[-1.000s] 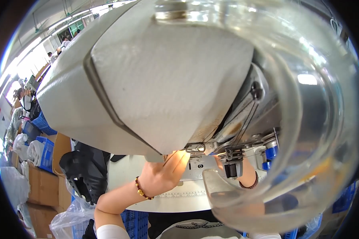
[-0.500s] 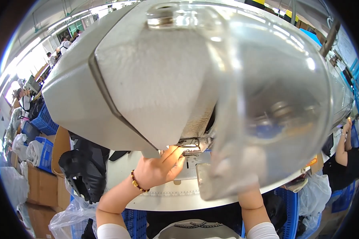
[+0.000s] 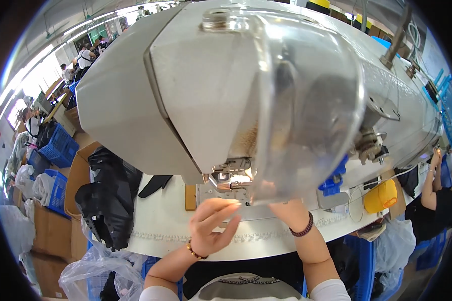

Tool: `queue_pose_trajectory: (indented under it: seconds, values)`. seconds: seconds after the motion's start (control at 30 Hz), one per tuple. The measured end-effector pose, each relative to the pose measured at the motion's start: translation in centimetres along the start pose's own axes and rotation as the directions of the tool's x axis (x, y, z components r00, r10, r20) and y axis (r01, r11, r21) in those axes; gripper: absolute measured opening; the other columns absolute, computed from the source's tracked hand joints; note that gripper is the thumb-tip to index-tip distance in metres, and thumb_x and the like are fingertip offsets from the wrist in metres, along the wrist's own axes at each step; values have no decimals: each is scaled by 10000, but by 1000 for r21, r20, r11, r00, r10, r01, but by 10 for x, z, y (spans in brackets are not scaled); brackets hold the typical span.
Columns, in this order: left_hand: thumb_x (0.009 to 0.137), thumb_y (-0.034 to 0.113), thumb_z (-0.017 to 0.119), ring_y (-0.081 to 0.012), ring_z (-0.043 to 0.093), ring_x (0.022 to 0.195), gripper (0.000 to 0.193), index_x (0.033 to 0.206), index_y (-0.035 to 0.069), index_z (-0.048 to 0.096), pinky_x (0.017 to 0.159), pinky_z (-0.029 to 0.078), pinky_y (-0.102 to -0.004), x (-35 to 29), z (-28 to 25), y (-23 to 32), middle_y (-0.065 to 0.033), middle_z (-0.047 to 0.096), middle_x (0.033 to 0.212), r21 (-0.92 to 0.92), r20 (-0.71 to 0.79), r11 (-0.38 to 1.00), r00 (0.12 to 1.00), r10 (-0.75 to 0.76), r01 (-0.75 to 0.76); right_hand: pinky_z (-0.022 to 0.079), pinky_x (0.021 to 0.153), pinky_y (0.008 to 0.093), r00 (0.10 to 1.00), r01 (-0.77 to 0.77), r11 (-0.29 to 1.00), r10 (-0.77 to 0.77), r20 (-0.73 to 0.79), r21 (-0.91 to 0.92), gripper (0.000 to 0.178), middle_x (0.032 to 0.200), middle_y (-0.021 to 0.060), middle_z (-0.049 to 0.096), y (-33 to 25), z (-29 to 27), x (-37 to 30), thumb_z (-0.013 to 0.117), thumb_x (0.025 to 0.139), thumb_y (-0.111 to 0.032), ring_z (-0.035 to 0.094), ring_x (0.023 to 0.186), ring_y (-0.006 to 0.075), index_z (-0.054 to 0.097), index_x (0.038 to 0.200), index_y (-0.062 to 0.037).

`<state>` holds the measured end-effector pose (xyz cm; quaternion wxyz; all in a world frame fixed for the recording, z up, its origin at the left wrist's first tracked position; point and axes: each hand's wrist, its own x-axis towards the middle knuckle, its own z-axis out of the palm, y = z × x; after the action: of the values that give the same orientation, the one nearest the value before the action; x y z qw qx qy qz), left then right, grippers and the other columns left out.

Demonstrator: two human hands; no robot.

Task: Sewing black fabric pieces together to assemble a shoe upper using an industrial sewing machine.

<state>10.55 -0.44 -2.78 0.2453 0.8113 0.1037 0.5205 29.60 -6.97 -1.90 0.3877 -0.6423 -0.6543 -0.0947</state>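
Observation:
A large grey industrial sewing machine (image 3: 120,110) fills the upper view, a clear plastic guard (image 3: 314,110) hanging at its front. My left hand (image 3: 211,228) is over the white table (image 3: 181,233), just in front of the presser foot (image 3: 233,179) and metal needle plate (image 3: 221,196). Its thumb and fingers are apart, and I see nothing between them. My right hand (image 3: 290,214) reaches in under the guard's lower edge, right of the needle area. The guard blurs and covers its fingers, so their grip is hidden. A ruler scale runs along the table's front.
Black pieces (image 3: 108,210) are heaped at the table's left, by a cardboard box (image 3: 78,175). On the right are a yellow container (image 3: 380,196) and a blue part (image 3: 333,178). A plastic bag (image 3: 103,271) hangs front left. Another person's arm (image 3: 431,180) shows far right.
My left hand has drawn back from the presser foot toward me, its fingers parting. My right hand has moved left and away from me. The view has shifted, uncovering the needle plate and yellow container.

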Motion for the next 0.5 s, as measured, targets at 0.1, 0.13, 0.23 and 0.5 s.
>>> queue_pose_trajectory:
  seconds: [0.1, 0.13, 0.23, 0.5]
  values:
    - [810, 103, 656, -239, 593, 1001, 378, 1169, 9, 586, 810, 477, -314, -17, 17, 6, -122, 618, 1127, -438, 296, 804, 909, -293, 402, 507, 727, 363, 965, -190, 976, 206, -162, 106, 69, 784, 140, 637, 1, -13, 4, 628, 723, -29, 627, 790, 303, 648, 784, -7]
    - [843, 142, 637, -243, 575, 1063, 424, 1238, 15, 550, 860, 469, -318, -20, 25, 4, -126, 597, 1186, -551, 402, 658, 854, -329, 513, 511, 736, 355, 930, -249, 957, 280, -240, 149, 66, 815, 150, 651, 4, -20, 2, 615, 732, 2, 636, 810, 303, 656, 784, 8]
    - [911, 380, 537, -235, 433, 1253, 627, 1399, 34, 350, 1039, 339, -352, -27, 60, 5, -123, 446, 1373, -755, 637, -27, 724, -263, 655, 499, 845, 316, 835, -107, 978, 185, -519, 177, 199, 996, 188, 668, 6, -44, -21, 557, 744, 141, 654, 945, 278, 680, 872, 51]
    - [872, 618, 430, -218, 324, 1329, 711, 1410, 168, 317, 1099, 244, -402, -7, 115, 39, -42, 351, 1449, -642, 607, -701, 765, -217, 310, 477, 912, 364, 743, -161, 921, 350, -571, 354, 252, 991, 228, 664, -18, -83, -123, 561, 710, 176, 649, 970, 317, 702, 868, 40]
